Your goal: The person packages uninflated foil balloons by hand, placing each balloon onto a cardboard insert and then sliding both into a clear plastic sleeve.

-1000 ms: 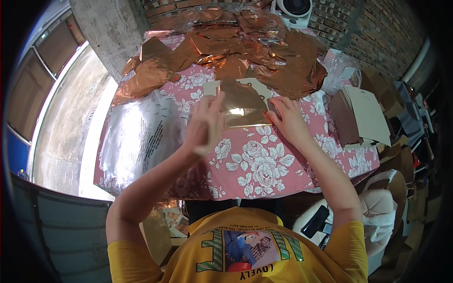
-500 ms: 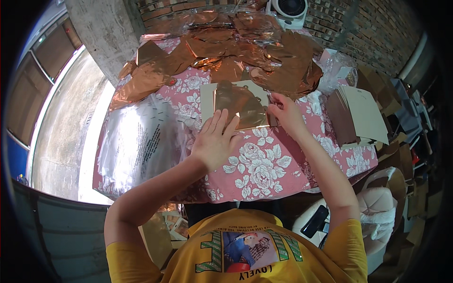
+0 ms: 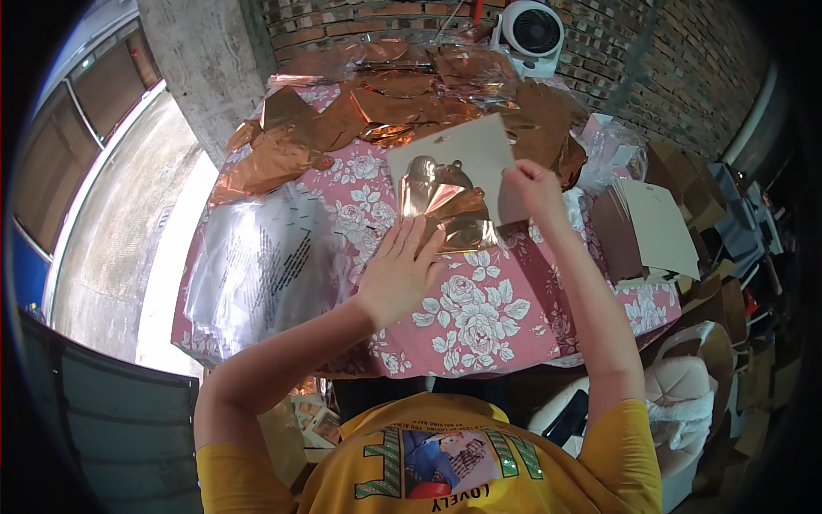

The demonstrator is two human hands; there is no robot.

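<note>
In the middle of the table, a folded gold foil sheet, which looks like a flat balloon with small tabs, lies against a beige card. My left hand rests flat with its fingers spread over the foil's lower left edge. At the card's right edge, my right hand has its fingers closed in a pinch. The card's far side is tilted up, showing a small hanging slot near its top. Part of the card is hidden behind the foil.
Loose copper foil sheets are spread across the far side of the pink floral tablecloth. Clear plastic bags lie at the left, a stack of beige cards at the right. A white fan stands by the brick wall.
My right hand has risen slightly and moved right, lifting and turning the card's far edge. The foil has shifted a little and its folds have loosened. My left hand remains on it.
</note>
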